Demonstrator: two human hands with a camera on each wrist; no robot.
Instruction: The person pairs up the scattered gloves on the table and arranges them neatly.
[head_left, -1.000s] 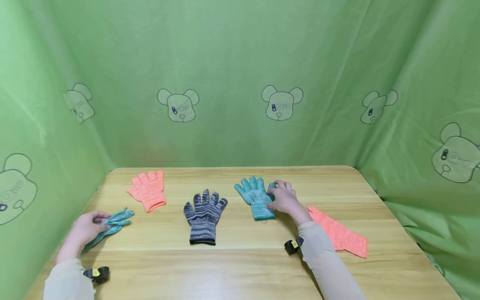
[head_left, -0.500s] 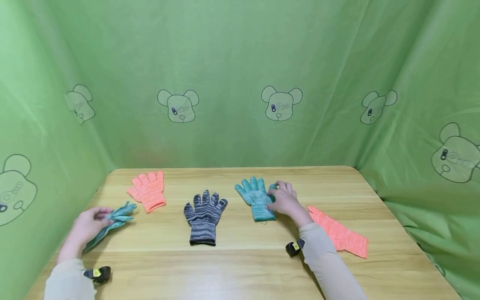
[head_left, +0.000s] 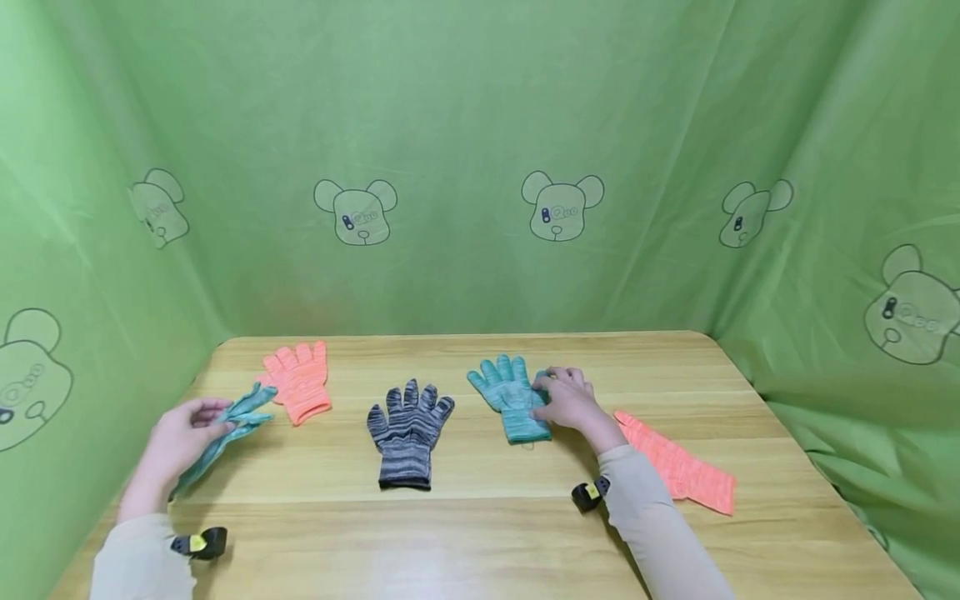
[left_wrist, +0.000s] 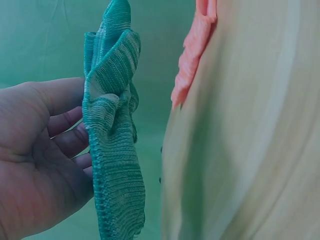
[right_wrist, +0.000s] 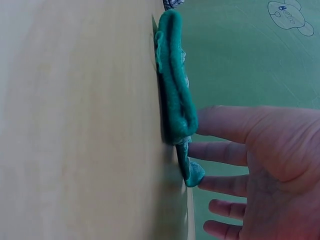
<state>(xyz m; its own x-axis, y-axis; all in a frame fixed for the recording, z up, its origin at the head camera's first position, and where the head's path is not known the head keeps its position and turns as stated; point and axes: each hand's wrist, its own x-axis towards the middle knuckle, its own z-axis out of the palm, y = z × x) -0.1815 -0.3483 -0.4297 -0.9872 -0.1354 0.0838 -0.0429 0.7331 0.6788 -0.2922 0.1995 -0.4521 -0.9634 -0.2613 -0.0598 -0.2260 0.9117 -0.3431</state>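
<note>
My left hand [head_left: 177,443] pinches a teal knit glove [left_wrist: 117,170] at the left of the table. The glove hangs up off the wood, its fingers pointing toward the back. A second teal glove [head_left: 512,393] lies flat, fingers spread, right of centre. Fingertips of my right hand [head_left: 572,402] touch that glove's right side near its thumb. In the right wrist view those fingers [right_wrist: 225,152] reach out fairly straight to the glove's edge, and its cuff [right_wrist: 175,85] faces the camera.
A coral glove [head_left: 296,379] lies at the back left, partly overlapped by the raised teal glove. The grey-and-black striped glove [head_left: 408,437] lies at the middle. Another coral glove [head_left: 678,467], folded narrow, is beside my right forearm. Green curtains [head_left: 465,283] surround the wooden table [head_left: 465,550].
My left hand has lifted its teal glove and shifted it slightly right and toward the back, up to the coral glove. The right hand stays at the other teal glove.
</note>
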